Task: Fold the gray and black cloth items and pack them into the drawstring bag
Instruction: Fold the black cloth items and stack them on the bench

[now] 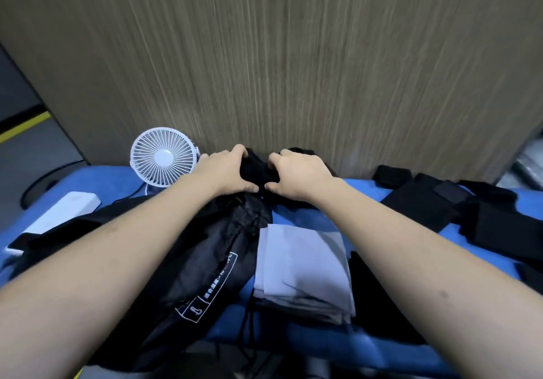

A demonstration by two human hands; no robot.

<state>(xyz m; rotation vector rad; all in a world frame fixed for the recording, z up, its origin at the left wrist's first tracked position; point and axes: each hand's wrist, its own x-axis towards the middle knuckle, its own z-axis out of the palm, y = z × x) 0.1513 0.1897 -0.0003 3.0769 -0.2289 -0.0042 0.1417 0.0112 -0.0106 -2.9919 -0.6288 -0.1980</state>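
Note:
A black drawstring bag [205,264] with white print lies lengthwise on the blue table, its cords trailing at the near edge. To its right sits a folded gray cloth [302,267]. Both my hands reach to the far side of the table, by the wooden panel. My left hand [223,173] and my right hand [296,173] each pinch a small black cloth [255,170] bunched between them, just beyond the bag's far end. Several folded black cloths [423,202] lie at the right.
A white desk fan [163,157] stands at the far left against the wooden panel [293,55]. A white box [67,207] lies left of the bag. The blue table [367,346] edge runs along the bottom.

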